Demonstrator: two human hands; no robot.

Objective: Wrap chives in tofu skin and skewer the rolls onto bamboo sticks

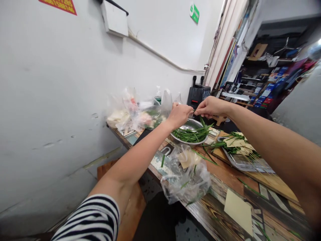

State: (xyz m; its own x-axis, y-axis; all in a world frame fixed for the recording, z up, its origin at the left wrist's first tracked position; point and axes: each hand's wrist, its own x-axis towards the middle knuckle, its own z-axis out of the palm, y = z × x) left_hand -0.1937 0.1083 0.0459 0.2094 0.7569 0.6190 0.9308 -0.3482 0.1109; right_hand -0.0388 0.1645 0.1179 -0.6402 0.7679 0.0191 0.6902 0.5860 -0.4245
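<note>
My left hand (181,113) and my right hand (210,105) meet above a metal bowl (175,136) on the table. Both are closed in a pinch, fingertips nearly touching, around something thin and dark that is too small to make out. Long green chives (192,135) lie in the bowl, some rising at its right rim just below my right hand. Under my right forearm, a metal tray (240,164) bears folded pale tofu sheets (237,143) with greens, on thin wooden skewers (255,159).
A clear plastic bag (187,182) with pale sheets lies at the table's near edge. One square tofu sheet (238,211) rests flat to its right. Filled plastic bags (122,115) stand by the wall, a black speaker-like box (197,95) behind the bowl. A wooden board (276,184) supports the tray.
</note>
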